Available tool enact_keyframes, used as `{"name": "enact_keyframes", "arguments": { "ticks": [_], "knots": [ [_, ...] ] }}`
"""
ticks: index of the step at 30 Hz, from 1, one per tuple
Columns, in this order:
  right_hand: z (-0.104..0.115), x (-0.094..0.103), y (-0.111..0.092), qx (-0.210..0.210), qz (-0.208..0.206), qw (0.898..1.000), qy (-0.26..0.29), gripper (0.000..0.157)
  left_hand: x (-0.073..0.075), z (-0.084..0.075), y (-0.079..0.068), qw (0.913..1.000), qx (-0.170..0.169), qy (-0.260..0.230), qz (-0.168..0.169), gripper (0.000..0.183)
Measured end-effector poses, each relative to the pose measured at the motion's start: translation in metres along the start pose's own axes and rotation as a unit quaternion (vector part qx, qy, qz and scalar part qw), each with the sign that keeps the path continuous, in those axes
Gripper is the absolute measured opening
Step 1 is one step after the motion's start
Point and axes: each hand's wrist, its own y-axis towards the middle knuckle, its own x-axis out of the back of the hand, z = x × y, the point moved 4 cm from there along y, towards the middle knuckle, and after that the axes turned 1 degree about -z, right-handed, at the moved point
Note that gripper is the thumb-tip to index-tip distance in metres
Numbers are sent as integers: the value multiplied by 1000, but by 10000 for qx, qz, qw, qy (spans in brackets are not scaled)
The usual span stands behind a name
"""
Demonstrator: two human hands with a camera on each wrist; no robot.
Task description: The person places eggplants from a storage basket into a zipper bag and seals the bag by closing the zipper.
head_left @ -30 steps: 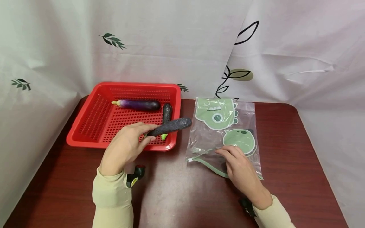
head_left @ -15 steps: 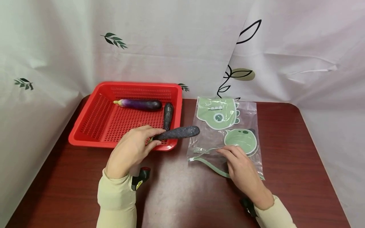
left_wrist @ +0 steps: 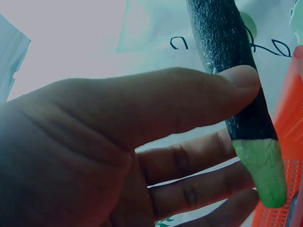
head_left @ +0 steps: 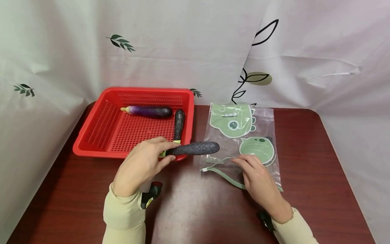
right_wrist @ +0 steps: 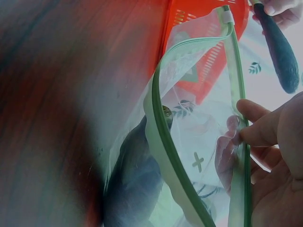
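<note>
My left hand (head_left: 141,164) pinches a dark, rough-skinned cucumber (head_left: 196,148) by its green end, thumb on one side. The cucumber is held level above the basket's front right corner, its far tip over the left side of a clear zip bag (head_left: 231,123) printed with green dinosaurs. My right hand (head_left: 259,179) pinches one zip edge (right_wrist: 240,94) of the bag between thumb and fingers. The mouth gapes in the right wrist view, its white slider (right_wrist: 228,17) at one end. A dark long vegetable (right_wrist: 135,175) shows through the film there.
On the left of the table (head_left: 307,152) stands a red perforated basket (head_left: 91,149). It holds a purple eggplant (head_left: 149,112) and another dark cucumber (head_left: 179,123). A white patterned curtain (head_left: 182,44) hangs behind the table.
My left hand has moved right and toward me with the cucumber, whose tip now reaches over the bag's edge. The right hand keeps its pinch on the bag.
</note>
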Motion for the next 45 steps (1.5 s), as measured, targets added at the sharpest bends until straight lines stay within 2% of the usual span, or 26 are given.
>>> {"name": "enact_keyframes", "arguments": {
  "ticks": [5,10,17,23,29,35,45],
  "knots": [
    [-1,0,0,-59,84,9999,-39,36,1,-4,0,10000,9,-20,87,37],
    [-1,0,1,-72,106,9999,-59,36,-1,-11,0,9998,-156,31,127,36],
    [0,0,0,-90,105,9999,-42,36,-13,-21,3,9986,-498,13,193,32],
    [-1,0,0,-163,180,9997,-44,35,-17,-28,3,9982,-567,73,186,32],
    [0,2,1,-15,11,10000,3,37,-24,-38,4,9960,-768,170,414,32],
    [0,3,2,18,-116,9999,87,38,-32,-44,6,9949,-748,259,626,34],
    [1,3,2,-9,-81,10000,48,38,-40,-52,9,9945,-657,561,590,24]
  ]
}}
